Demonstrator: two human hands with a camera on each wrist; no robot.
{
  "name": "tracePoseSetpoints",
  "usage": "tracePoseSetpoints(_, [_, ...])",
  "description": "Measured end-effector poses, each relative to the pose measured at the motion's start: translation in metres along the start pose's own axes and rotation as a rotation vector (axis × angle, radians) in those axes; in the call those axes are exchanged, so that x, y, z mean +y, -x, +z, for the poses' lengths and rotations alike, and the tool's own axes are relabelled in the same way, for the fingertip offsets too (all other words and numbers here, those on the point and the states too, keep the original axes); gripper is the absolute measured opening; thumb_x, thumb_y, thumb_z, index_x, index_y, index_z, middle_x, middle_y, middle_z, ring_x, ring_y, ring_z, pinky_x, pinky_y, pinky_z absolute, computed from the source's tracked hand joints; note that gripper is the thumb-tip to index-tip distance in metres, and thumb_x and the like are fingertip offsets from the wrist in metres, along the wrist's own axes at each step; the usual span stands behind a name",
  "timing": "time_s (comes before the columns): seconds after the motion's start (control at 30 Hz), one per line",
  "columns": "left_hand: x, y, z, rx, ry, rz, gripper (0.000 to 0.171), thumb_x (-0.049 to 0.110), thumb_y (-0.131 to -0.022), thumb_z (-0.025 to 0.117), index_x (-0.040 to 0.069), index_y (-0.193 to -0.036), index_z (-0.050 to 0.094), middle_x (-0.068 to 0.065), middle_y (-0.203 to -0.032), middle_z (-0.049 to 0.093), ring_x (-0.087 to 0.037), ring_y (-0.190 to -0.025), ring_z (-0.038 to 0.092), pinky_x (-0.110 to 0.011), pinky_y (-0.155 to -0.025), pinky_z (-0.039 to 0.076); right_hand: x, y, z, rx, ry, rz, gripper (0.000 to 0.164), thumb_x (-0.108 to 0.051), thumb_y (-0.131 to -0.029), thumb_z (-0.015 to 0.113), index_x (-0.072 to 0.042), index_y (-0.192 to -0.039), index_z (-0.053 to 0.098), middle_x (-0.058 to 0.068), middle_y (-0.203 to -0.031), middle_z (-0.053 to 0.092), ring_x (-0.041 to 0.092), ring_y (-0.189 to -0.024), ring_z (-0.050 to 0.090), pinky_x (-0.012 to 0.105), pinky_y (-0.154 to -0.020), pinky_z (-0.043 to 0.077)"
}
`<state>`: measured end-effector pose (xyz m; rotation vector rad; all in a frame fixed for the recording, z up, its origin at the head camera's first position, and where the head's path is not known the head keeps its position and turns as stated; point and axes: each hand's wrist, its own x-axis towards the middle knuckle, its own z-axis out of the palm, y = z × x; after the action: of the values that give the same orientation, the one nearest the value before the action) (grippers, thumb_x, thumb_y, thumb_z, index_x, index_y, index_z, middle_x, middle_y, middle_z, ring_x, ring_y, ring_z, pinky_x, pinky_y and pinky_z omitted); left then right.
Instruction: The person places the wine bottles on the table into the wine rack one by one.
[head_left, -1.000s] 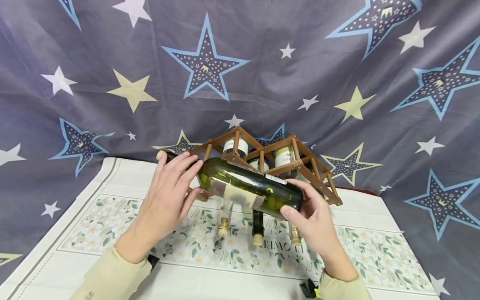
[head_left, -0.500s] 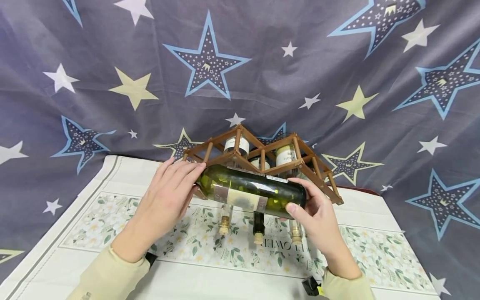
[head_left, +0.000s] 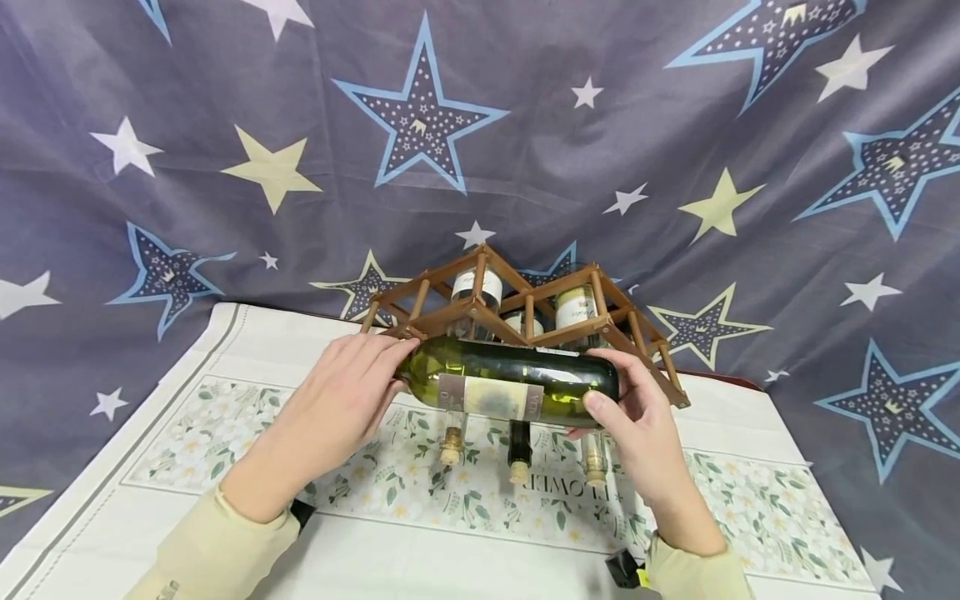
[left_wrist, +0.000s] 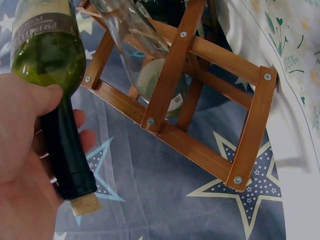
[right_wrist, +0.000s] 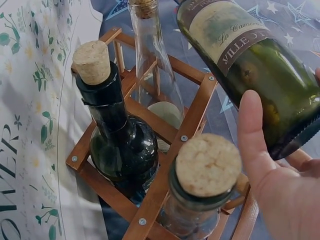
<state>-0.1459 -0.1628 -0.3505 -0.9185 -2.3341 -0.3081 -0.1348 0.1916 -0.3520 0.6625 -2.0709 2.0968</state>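
A green wine bottle (head_left: 491, 387) with a cream and brown label lies sideways between my hands, in front of a wooden wine rack (head_left: 540, 337). My left hand (head_left: 330, 400) grips its dark neck; the left wrist view shows the thumb and curled fingers around the neck (left_wrist: 65, 145), with the cork (left_wrist: 86, 204) sticking out beyond. At the other end, my right hand (head_left: 637, 417) holds the base between thumb and fingers. Three corked bottles sit in the rack: a dark one (right_wrist: 122, 140) between two clear ones, a clear bottle (right_wrist: 160, 75) and another whose cork (right_wrist: 209, 165) faces the camera.
Beneath the rack spreads a white tablecloth (head_left: 420, 550) with a floral printed band (head_left: 225, 433). A grey star-patterned curtain (head_left: 540, 167) hangs close behind. Small black devices, one of them a black block (head_left: 624, 568), are by the wrists.
The held bottle has swung from a slant to nearly level as its neck end came down. My left hand dropped slightly with it, and the right hand shifted a little rightward.
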Motion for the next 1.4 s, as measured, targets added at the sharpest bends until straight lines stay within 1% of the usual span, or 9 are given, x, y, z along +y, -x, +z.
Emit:
tracePoseSetpoints(0.13, [0.001,0.000,0.002,-0.027,0.015,-0.005,0.044,0.025,-0.104,0.047,0.000,-0.140,0.051,-0.011,-0.123,0.056,-0.029,-0.112,0.051,-0.047,-0.099,0.037,0.000,0.000,-0.002,0.009,-0.005,0.030,0.047,-0.006,-0.101,0.054,0.002,-0.145,0.040,0.026,-0.118,0.048,0.031,-0.085,0.064,0.051,-0.062,0.057])
tracePoseSetpoints(0.4, [0.002,0.001,0.005,-0.033,0.046,-0.007,0.044,0.026,-0.103,0.048,0.001,-0.139,0.050,-0.007,-0.120,0.056,-0.026,-0.105,0.050,-0.044,-0.088,0.039,-0.001,-0.002,-0.005,0.004,0.006,0.074,0.046,-0.013,-0.105,0.050,-0.011,-0.150,0.042,0.025,-0.122,0.046,0.031,-0.089,0.062,0.051,-0.064,0.057])
tracePoseSetpoints(0.47, [0.002,0.002,0.004,-0.033,0.043,-0.006,0.044,0.028,-0.104,0.047,0.001,-0.138,0.050,-0.007,-0.119,0.057,-0.025,-0.104,0.050,-0.043,-0.086,0.039,-0.001,-0.002,-0.006,-0.002,0.008,0.076,0.046,-0.013,-0.106,0.048,-0.012,-0.151,0.041,0.026,-0.122,0.046,0.030,-0.087,0.062,0.051,-0.063,0.057])
tracePoseSetpoints(0.67, [0.000,0.002,0.003,-0.027,0.021,0.010,0.044,0.030,-0.105,0.045,0.000,-0.136,0.051,-0.008,-0.117,0.058,-0.026,-0.102,0.051,-0.042,-0.083,0.038,0.000,-0.002,-0.007,-0.005,0.012,0.089,0.046,-0.016,-0.107,0.046,-0.013,-0.152,0.040,0.025,-0.126,0.048,0.042,-0.081,0.061,0.047,-0.061,0.057])
tracePoseSetpoints(0.8, [-0.001,0.002,0.002,-0.027,0.021,0.011,0.043,0.029,-0.104,0.044,0.000,-0.135,0.052,-0.008,-0.115,0.058,-0.026,-0.102,0.052,-0.041,-0.082,0.038,0.000,-0.003,-0.007,-0.010,0.014,0.090,0.046,-0.016,-0.107,0.046,-0.012,-0.152,0.040,0.024,-0.129,0.047,0.047,-0.084,0.062,0.045,-0.060,0.057])
tracePoseSetpoints(0.97, [-0.002,0.003,0.001,-0.040,0.025,0.008,0.042,0.029,-0.104,0.045,0.001,-0.134,0.052,-0.008,-0.114,0.058,-0.026,-0.103,0.052,-0.041,-0.083,0.038,-0.002,-0.003,-0.008,-0.012,0.027,0.101,0.049,-0.016,-0.106,0.048,-0.009,-0.153,0.036,0.022,-0.133,0.048,0.047,-0.086,0.064,0.044,-0.058,0.057])
tracePoseSetpoints(1.17, [-0.005,0.004,-0.001,-0.051,0.021,-0.010,0.044,0.027,-0.102,0.048,-0.001,-0.136,0.051,-0.010,-0.119,0.059,-0.027,-0.107,0.052,-0.042,-0.085,0.038,-0.003,-0.002,-0.010,0.002,0.107,0.111,0.052,-0.018,-0.106,0.049,-0.012,-0.155,0.034,0.020,-0.126,0.051,0.043,-0.085,0.066,0.048,-0.057,0.056])
tracePoseSetpoints(1.23, [-0.006,0.005,-0.002,-0.058,0.021,-0.017,0.045,0.026,-0.102,0.050,-0.001,-0.138,0.050,-0.010,-0.120,0.059,-0.027,-0.107,0.052,-0.041,-0.084,0.038,-0.003,-0.002,-0.011,0.010,0.158,0.104,0.052,-0.019,-0.105,0.050,-0.013,-0.155,0.035,0.018,-0.127,0.052,0.041,-0.080,0.066,0.049,-0.057,0.056])
tracePoseSetpoints(1.4, [-0.009,0.007,-0.003,-0.064,0.021,-0.029,0.046,0.027,-0.101,0.051,-0.001,-0.138,0.051,-0.008,-0.117,0.059,-0.025,-0.102,0.052,-0.039,-0.081,0.037,-0.006,-0.002,-0.016,0.039,0.327,0.040,0.052,-0.017,-0.103,0.054,-0.015,-0.153,0.039,0.011,-0.134,0.052,0.032,-0.080,0.063,0.042,-0.060,0.057])
